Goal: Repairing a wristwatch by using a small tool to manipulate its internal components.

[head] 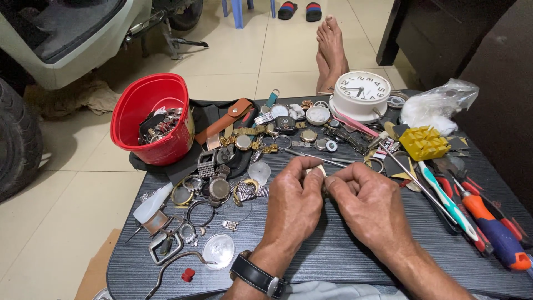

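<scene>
Hands [333, 194] pinch tiny part, orientation hidden.

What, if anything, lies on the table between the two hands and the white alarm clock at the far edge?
Plenty: between the left hand, the right hand and the white alarm clock lie loose watch cases, a thin metal tool and other small parts on the dark table.

Even, soft indoor light, faint shadows under the hands [333, 203], sharp centre, wide-angle bending at edges.
</scene>
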